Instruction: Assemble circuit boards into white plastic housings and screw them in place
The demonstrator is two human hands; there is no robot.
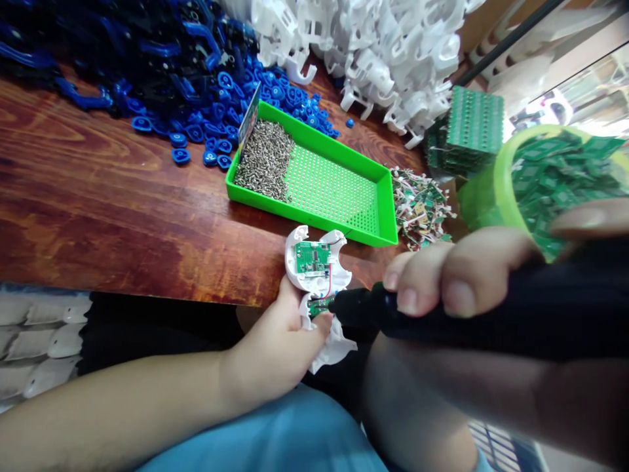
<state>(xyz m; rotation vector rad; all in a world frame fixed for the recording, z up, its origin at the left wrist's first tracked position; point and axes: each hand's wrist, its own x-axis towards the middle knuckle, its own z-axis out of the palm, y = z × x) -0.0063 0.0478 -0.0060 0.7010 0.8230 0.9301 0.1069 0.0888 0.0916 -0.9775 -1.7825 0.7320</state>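
Observation:
My left hand is closed around a white plastic housing at the table's front edge. A green circuit board sits in the housing's upper part, and red wire runs down from it toward a smaller green board. My right hand grips a black electric screwdriver, held nearly level. The screwdriver's nose points left and meets the housing at the smaller board; its very tip is hard to make out. My left thumb presses beside that spot.
A green tray holds a heap of small screws. Blue plastic parts and white housings are piled behind it. To the right are wired boards, stacked green panels and a yellow-green tub of boards.

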